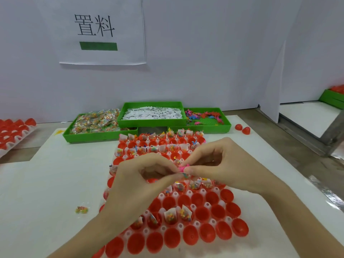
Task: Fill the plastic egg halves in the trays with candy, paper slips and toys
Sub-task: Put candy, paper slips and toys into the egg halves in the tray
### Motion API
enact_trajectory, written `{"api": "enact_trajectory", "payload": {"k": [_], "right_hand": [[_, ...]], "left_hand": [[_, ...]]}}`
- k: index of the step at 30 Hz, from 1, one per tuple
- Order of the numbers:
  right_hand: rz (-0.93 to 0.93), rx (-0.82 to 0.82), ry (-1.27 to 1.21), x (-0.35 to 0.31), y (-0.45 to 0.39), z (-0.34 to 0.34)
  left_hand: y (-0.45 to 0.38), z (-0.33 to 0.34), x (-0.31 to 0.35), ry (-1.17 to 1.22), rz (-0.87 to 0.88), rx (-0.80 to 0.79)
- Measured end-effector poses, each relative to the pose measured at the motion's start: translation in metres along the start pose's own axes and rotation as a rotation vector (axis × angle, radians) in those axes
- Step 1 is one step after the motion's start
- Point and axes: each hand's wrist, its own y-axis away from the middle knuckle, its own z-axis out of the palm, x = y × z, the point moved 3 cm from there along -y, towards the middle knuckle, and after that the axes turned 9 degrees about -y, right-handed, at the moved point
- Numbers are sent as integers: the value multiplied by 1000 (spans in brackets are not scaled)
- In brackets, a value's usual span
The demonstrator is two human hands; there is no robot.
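Above the middle of the white tray [189, 193] of red egg halves [202, 214], the left hand [143, 180] and right hand [221, 167] meet fingertip to fingertip. Both pinch a small bundle between them: a pink toy [183, 167], a paper slip [179, 171] and a candy packet [185, 175]. Beyond the tray's far edge sit three green bins [100, 135]. A loose candy bag [81, 210] lies left of the tray.

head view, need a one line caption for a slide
Both hands, left and right, pinch a pink toy with a paper slip over a white tray of red egg halves, some filled.
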Motion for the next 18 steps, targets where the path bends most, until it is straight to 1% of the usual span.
{"api": "enact_trajectory", "payload": {"k": [4, 7, 9, 10, 13, 18], "right_hand": [[103, -83, 22, 4, 13, -14], [178, -178, 35, 9, 22, -17], [214, -233, 97, 14, 24, -16], [230, -251, 121, 16, 25, -15], [246, -281, 181, 22, 26, -12], [237, -269, 297, 24, 27, -9]], "left_hand": [[-2, 16, 5, -68, -33, -73], [1, 29, 7, -99, -36, -175], [5, 34, 6, -263, 2, -198], [7, 36, 4, -340, -10, -210], [9, 41, 2, -426, -43, -267], [5, 45, 7, -502, -15, -337]]}}
